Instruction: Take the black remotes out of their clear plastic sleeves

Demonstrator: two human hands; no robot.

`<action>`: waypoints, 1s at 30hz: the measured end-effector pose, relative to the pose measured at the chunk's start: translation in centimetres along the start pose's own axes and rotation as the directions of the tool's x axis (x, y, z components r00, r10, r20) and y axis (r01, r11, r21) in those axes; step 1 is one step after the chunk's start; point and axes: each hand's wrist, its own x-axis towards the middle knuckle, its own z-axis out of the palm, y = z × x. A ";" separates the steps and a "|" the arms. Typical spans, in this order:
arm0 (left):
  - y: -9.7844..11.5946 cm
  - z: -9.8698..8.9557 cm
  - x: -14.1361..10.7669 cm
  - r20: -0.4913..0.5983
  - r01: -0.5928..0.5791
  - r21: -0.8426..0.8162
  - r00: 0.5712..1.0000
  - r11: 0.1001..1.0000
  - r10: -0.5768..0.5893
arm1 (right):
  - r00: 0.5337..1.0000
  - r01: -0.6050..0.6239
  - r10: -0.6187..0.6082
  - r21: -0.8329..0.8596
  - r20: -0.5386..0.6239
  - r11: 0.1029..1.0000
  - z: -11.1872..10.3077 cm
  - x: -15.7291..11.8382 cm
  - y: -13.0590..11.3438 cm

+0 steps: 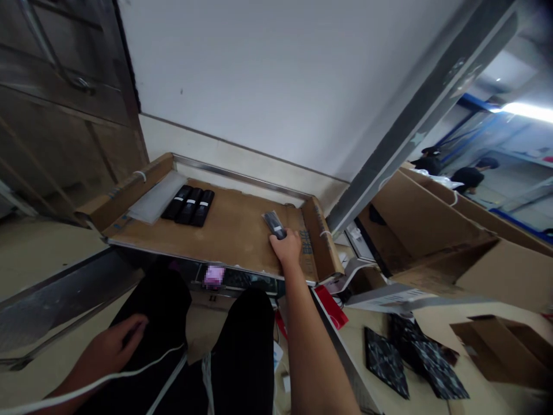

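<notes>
My right hand [287, 246] is closed on a slim dark oblong item [275, 223] at the right side of a cardboard-lined tray [235, 236]. The item has a small white label and seems to be in clear wrapping; its exact kind is unclear. Several similar black oblong items [190, 206], each with a white label, lie side by side on the tray's left part. Beside them is a stack of clear plastic sleeves [158, 196]. My left hand [114, 346] rests over my left thigh, its fingers loosely curled with a gap to the thumb, nothing visible in it.
A white wall [259, 75] rises behind the tray. Large open cardboard boxes [440, 230] stand to the right, with dark patterned packets [415, 357] on the floor below. A metal door handle [52, 52] is at upper left. A pale cord [108, 377] crosses my lap. People are in the background.
</notes>
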 end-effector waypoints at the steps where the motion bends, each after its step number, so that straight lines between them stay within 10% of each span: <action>1: -0.1 0.0 -0.1 -0.002 0.021 -0.005 1.000 1.000 -0.021 | 1.000 0.002 -0.002 -0.001 -0.002 1.000 -0.1 0.0 0.0; 11: 1.8 -1.9 0.1 0.095 -0.108 -0.035 0.989 0.994 0.111 | 0.983 0.140 -0.129 -0.078 0.131 0.987 -1.3 -1.5 -1.0; 18: 15.4 -6.0 9.4 -0.075 -0.481 -0.093 0.877 0.872 0.475 | 0.930 0.366 -0.359 -0.095 0.083 0.926 -0.4 -1.2 -3.7; 23: 24.2 -1.1 20.3 -0.163 -0.270 -0.458 0.962 0.847 0.219 | 0.937 0.346 -0.341 -0.057 0.079 0.937 0.3 -1.0 -5.0; 30: 24.6 4.5 24.5 -0.014 -0.177 -0.611 0.977 0.772 0.213 | 0.951 0.300 -0.297 -0.024 0.088 0.954 0.4 -1.0 -4.4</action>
